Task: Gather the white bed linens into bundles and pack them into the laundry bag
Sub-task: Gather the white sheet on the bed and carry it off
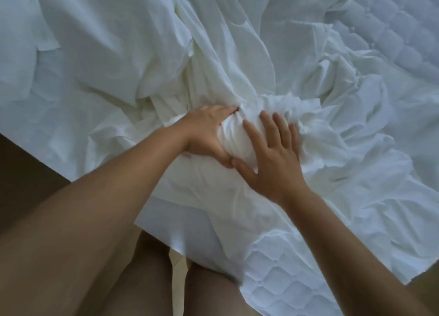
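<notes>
White bed linens (147, 44) lie crumpled across the bed. In the middle a bunched roll of white sheet (234, 137) rises between my hands. My left hand (206, 132) grips the roll from the left, thumb underneath and fingers curled over its top. My right hand (273, 154) lies on the right side of the roll with fingers spread and straight, pressing the cloth, its thumb touching my left thumb. No laundry bag is in view.
The quilted mattress (280, 275) shows bare at the lower right and at the top right corner (399, 40). The bed's edge runs diagonally from the left down to the bottom. Brown floor (21, 173) lies to the left; my legs stand against the bed below.
</notes>
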